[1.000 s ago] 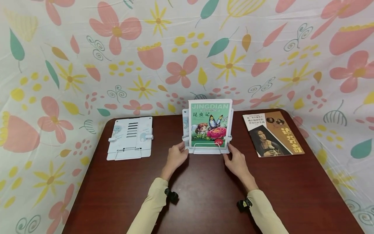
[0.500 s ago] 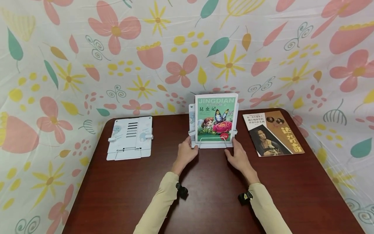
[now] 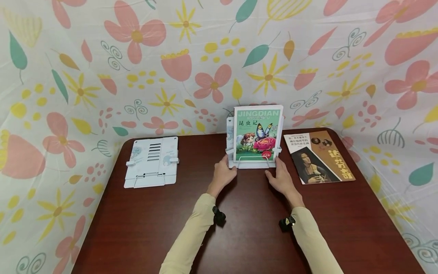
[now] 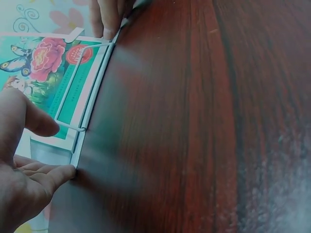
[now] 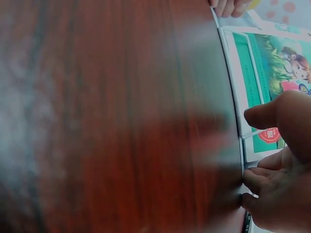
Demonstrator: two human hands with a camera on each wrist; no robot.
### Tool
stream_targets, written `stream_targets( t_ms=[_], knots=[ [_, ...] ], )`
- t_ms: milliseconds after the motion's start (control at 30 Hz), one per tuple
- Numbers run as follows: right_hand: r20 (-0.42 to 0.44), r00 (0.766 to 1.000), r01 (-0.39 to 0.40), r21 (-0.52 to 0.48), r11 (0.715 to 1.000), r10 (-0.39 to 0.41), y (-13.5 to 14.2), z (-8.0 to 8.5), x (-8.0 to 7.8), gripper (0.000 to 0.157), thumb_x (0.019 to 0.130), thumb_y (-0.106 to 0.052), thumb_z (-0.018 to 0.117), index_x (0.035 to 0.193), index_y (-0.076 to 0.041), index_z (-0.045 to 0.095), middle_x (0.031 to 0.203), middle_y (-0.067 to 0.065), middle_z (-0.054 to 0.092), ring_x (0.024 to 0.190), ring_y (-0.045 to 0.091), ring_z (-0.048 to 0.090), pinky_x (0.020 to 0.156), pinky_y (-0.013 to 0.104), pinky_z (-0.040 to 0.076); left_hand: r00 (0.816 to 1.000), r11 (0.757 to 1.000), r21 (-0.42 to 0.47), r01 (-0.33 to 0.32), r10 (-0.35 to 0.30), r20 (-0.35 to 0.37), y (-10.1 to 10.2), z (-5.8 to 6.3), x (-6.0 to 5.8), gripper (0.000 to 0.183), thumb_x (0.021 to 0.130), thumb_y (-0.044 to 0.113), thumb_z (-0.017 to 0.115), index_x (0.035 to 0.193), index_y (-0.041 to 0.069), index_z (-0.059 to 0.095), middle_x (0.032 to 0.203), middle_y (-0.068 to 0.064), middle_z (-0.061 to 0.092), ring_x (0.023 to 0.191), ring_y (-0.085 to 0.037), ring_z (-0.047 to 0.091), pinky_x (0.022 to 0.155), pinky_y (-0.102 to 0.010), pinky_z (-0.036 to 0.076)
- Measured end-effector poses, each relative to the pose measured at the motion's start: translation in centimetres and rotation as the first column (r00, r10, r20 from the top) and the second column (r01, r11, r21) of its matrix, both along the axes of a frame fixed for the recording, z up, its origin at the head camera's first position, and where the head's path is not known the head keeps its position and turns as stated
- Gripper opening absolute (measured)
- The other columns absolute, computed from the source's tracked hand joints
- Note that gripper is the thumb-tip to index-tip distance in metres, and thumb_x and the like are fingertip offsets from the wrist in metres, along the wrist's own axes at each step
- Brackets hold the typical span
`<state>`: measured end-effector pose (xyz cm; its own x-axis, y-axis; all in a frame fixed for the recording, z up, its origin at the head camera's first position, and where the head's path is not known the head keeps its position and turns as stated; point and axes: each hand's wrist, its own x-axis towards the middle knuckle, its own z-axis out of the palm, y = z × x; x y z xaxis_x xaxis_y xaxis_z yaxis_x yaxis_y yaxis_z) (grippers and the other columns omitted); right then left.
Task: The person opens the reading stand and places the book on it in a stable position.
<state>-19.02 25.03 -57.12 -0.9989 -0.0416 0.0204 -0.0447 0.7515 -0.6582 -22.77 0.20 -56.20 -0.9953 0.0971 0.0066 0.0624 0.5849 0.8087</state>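
Note:
A white book stand (image 3: 230, 137) stands tilted back near the far side of the table. On it leans a green-covered children's book (image 3: 258, 133) with a butterfly and a red flower, behind a wire page holder (image 4: 72, 87). My left hand (image 3: 223, 173) holds the stand's lower left corner, fingertips at the base edge and thumb (image 4: 41, 119) in front of the cover. At the lower right corner my right hand (image 3: 282, 179) holds the stand likewise, its thumb (image 5: 265, 114) near the wire and its fingertips at the base edge.
A second white book stand (image 3: 152, 161) lies folded at the left of the brown table (image 3: 246, 228). At the right lies a brown and white book (image 3: 319, 156) with a portrait on its cover. A flowered curtain (image 3: 191, 95) hangs close behind the table.
The stand with the green book has slid right and somewhat away from me, both hands moving along with it. The folded stand and the portrait book lie where they were.

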Motion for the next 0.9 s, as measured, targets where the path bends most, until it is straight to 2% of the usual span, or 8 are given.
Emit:
stream_targets(
  t_ms=[200, 300, 333, 400, 467, 567, 800, 900],
  knots=[
    [-0.002, 1.000, 0.001, 0.022, 1.000, -0.001, 0.2, 0.2, -0.1, 0.079, 0.100, -0.018, 0.057, 0.156, 0.014, 0.011, 0.161, 0.036, 0.017, 0.150, 0.049, 0.019, 0.121, 0.062, 0.022, 1.000, 1.000, -0.005, 0.026, -0.026, 0.012, 0.0, -0.1, -0.1, 0.067, 0.092, 0.018, 0.064, 0.153, 0.004, 0.042, 0.135, -0.023, 0.064, 0.090, -0.023, 0.073, 0.081, -0.034, 0.057],
    [0.008, 1.000, 0.006, 0.032, 0.999, -0.006, 0.2, 0.4, 0.1, 0.077, 0.101, -0.017, 0.056, 0.156, 0.014, 0.013, 0.161, 0.036, 0.018, 0.150, 0.049, 0.020, 0.121, 0.062, 0.022, 0.998, 0.998, 0.000, 0.063, -0.063, 0.008, -0.5, -0.1, 0.1, 0.067, 0.093, 0.017, 0.063, 0.154, 0.001, 0.040, 0.137, -0.025, 0.061, 0.074, -0.024, 0.069, 0.075, -0.030, 0.053],
    [0.017, 1.000, 0.007, 0.034, 0.999, -0.008, 0.1, 0.4, 0.2, 0.076, 0.101, -0.017, 0.057, 0.156, 0.014, 0.013, 0.161, 0.036, 0.018, 0.150, 0.050, 0.020, 0.121, 0.063, 0.022, 0.997, 0.997, 0.000, 0.076, -0.076, 0.006, -0.6, -0.1, 0.3, 0.067, 0.093, 0.017, 0.063, 0.154, 0.000, 0.039, 0.138, -0.026, 0.060, 0.076, -0.024, 0.070, 0.076, -0.030, 0.053],
    [0.041, 0.999, 0.006, 0.041, 0.999, -0.008, 0.0, 0.5, 0.6, 0.077, 0.101, -0.018, 0.056, 0.156, 0.014, 0.013, 0.161, 0.036, 0.018, 0.150, 0.050, 0.020, 0.121, 0.063, 0.023, 0.995, 0.996, 0.007, 0.094, -0.094, 0.016, -1.0, -0.1, 0.7, 0.066, 0.094, 0.016, 0.062, 0.153, -0.001, 0.039, 0.141, -0.025, 0.058, 0.097, -0.026, 0.073, 0.085, -0.031, 0.057],
    [0.063, 0.998, 0.011, 0.044, 0.999, -0.014, -0.3, 0.7, 1.0, 0.078, 0.101, -0.019, 0.056, 0.155, 0.015, 0.013, 0.161, 0.036, 0.018, 0.149, 0.051, 0.020, 0.120, 0.063, 0.024, 0.992, 0.992, 0.040, 0.120, -0.122, 0.038, -1.5, -0.2, 1.2, 0.063, 0.096, 0.015, 0.060, 0.153, -0.002, 0.039, 0.146, -0.024, 0.054, 0.118, -0.028, 0.068, 0.097, -0.035, 0.057],
    [0.100, 0.995, 0.020, 0.053, 0.998, -0.025, -0.8, 1.5, 1.6, 0.078, 0.100, -0.020, 0.056, 0.154, 0.018, 0.013, 0.159, 0.039, 0.018, 0.148, 0.054, 0.020, 0.120, 0.064, 0.024, 0.985, 0.984, 0.096, 0.152, -0.158, 0.064, -2.2, -0.3, 2.4, 0.059, 0.098, 0.011, 0.059, 0.152, -0.002, 0.041, 0.151, -0.022, 0.050, 0.138, -0.029, 0.052, 0.106, -0.039, 0.051],
    [0.208, 0.977, 0.014, 0.120, 0.993, -0.039, -3.7, 2.9, 3.8, 0.079, 0.100, -0.021, 0.055, 0.148, 0.026, 0.014, 0.154, 0.048, 0.015, 0.145, 0.060, 0.020, 0.119, 0.064, 0.027, 0.970, 0.961, 0.153, 0.231, -0.241, 0.047, -4.5, -0.3, 6.7, 0.056, 0.099, 0.008, 0.060, 0.152, 0.000, 0.043, 0.151, -0.020, 0.050, 0.138, -0.030, 0.052, 0.107, -0.040, 0.050],
    [0.236, 0.971, -0.004, 0.130, 0.991, -0.027, -5.5, 3.5, 4.8, 0.080, 0.101, -0.022, 0.056, 0.147, 0.027, 0.015, 0.154, 0.050, 0.014, 0.143, 0.061, 0.024, 0.116, 0.064, 0.032, 0.970, 0.951, 0.210, 0.228, -0.240, 0.034, -6.3, -0.4, 8.3, 0.053, 0.097, 0.005, 0.061, 0.149, -0.001, 0.047, 0.148, -0.021, 0.054, 0.135, -0.032, 0.055, 0.106, -0.040, 0.051]
  ],
)
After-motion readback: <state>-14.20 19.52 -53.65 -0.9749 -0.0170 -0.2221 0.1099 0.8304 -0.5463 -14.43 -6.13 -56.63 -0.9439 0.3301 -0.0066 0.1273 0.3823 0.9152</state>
